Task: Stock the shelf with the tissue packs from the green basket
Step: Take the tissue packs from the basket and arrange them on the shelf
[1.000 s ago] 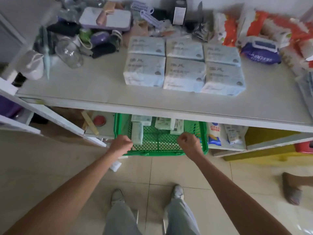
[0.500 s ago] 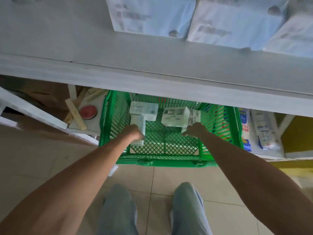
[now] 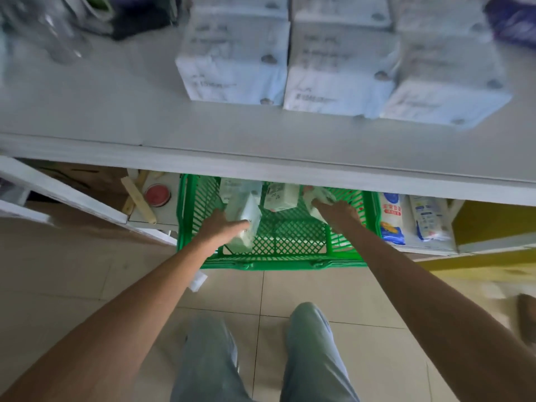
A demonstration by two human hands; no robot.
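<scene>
The green basket (image 3: 278,264) sits on the floor, half under the white shelf (image 3: 203,146). Inside it, my left hand (image 3: 222,227) grips a pale green tissue pack (image 3: 245,221), tilted on end at the basket's left side. On the right side my right hand (image 3: 338,211) closes on another tissue pack (image 3: 317,198). A third pack (image 3: 281,197) lies between them at the back, partly hidden by the shelf edge. Several larger white tissue packs (image 3: 339,79) stand in rows on the shelf top.
Under the shelf, left of the basket, lie a red lid (image 3: 157,194) and wooden sticks (image 3: 136,198). Blue-and-white bags (image 3: 391,219) stand to the basket's right, beside a yellow box (image 3: 493,224). Glassware and dark items (image 3: 63,33) crowd the shelf's far left. My legs (image 3: 261,358) stand on the tiled floor.
Both hands went from the basket's front rim down into it and closed on a pack each. The left pack is now tilted up. The view has pulled back, showing the shelf top.
</scene>
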